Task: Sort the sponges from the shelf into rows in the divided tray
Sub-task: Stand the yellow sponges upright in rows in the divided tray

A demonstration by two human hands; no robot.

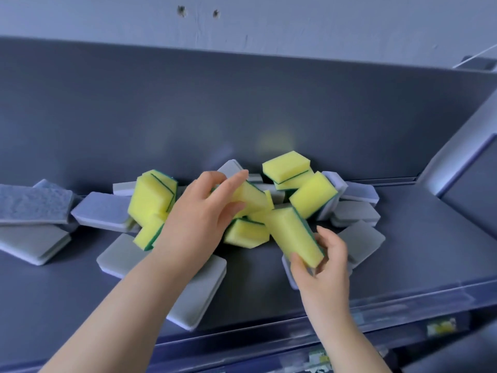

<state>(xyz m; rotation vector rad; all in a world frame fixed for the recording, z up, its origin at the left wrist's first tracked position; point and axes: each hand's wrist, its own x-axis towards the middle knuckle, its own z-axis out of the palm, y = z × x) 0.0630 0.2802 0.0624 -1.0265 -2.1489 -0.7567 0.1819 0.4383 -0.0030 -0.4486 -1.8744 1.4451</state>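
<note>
Head view: dark grey shelf (403, 246) with a loose pile of sponges against its back panel (242, 103).

Left hand (204, 214) reaches into the middle of the pile, fingers curled around a yellow sponge (251, 196), index finger lying along its top edge. This sponge is tilted and touches the other yellow ones around it.

Right hand (326, 261) pinches a second yellow sponge with green backing (291, 235) by its near end, thumb on the yellow face, fingers on the green side. It is tilted, with its far end up at the pile.

More yellow-green sponges (150, 195) are heaped left and right of the hands, some stacked at the back. Flat grey sponges (106, 210) are scattered around and under them. A blue textured sponge (32, 201) lies at far left. A clear plastic strip (403, 305) runs along the shelf's front edge. There is a pale wall (269, 20) above.
</note>
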